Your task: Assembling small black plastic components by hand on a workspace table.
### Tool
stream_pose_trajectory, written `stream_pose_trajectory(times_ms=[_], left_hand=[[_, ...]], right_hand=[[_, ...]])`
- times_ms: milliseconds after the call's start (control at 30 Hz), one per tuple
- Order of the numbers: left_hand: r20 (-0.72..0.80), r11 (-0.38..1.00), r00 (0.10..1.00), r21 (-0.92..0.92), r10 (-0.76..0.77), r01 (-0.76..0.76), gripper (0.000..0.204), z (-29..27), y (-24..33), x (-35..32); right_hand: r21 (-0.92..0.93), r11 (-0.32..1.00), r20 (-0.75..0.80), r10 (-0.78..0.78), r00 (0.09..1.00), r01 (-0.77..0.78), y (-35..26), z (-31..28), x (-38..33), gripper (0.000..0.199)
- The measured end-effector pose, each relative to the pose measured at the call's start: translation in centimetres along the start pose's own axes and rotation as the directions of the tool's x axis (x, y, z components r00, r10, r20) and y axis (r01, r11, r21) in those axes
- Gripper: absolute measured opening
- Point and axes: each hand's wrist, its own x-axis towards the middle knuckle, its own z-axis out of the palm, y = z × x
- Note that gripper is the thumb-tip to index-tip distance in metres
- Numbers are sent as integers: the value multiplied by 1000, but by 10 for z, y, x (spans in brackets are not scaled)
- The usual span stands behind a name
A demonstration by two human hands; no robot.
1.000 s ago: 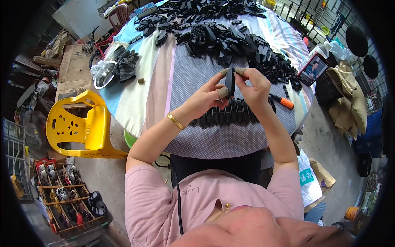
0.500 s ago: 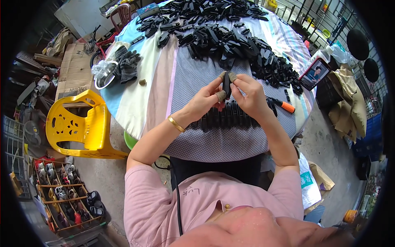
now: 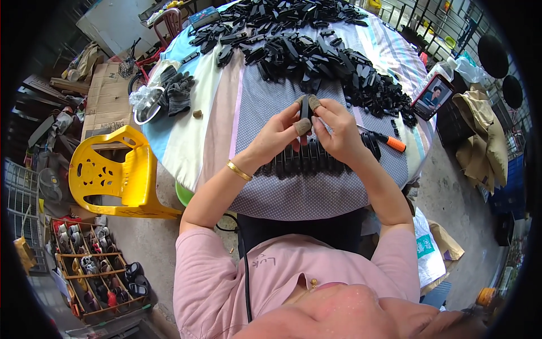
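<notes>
- Piece of black, slim and long, held over the cloth-covered worktop between both hands, lengthwise away from the body;
- left hand with grip pinching the piece from its left, brownish covers on thumb and fingertip, gold-coloured bangle at the wrist;
- right hand with grip pressed onto the right side, near the far end, similar cover on a fingertip;
- row of black parts lying side by side below the hands, partly hidden;
- screwdriver, orange-handled, just beside the row's right end;
- large heap of black parts beyond the hands;
- phone with lit screen, right of the heap;
- dark gloves beside a metal bowl, to the left
</notes>
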Motion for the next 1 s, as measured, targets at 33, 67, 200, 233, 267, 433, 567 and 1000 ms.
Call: stream_pose_trajectory(times_ms=[33, 67, 200, 233, 267, 433, 567, 1000], left_hand=[[2, 1000, 1000, 3, -1, 1, 44, 1, 0, 0], [-22, 998, 1000, 64, 19, -17, 43, 3, -1, 1], [-92, 994, 992, 72, 83, -77, 40, 7, -5, 2], [-91, 994, 992, 72, 83, -77, 40, 7, -5, 3], [-79, 995, 993, 53, 86, -82, 40, 7, -3, 3], [-49, 997, 996, -30, 76, -78, 41, 8, 6, 0], [-77, 997, 994, -12, 79, -81, 40, 3, 4, -2], [-194, 997, 979, 32, -57, 64, 37, -21, 16, -16]], right_hand=[[-7, 1000, -24, 15, 1000, -15, 0, 1, 0, 15], [-15, 999, -48, 28, 998, -29, 1, 1, -1, 14], [35, 997, -79, 74, 994, -71, 3, 6, -5, 14], [41, 994, -97, 106, 990, -102, 4, 7, -6, 14], [48, 990, -113, 136, 984, -131, 5, 8, -6, 13], [-155, 988, -180, -55, 982, 27, 5, 9, -3, 10], [-176, 983, -61, -62, 996, 50, 6, 11, -3, 12], [23, 996, -2, 83, 997, -83, 24, -5, 4, 18]])
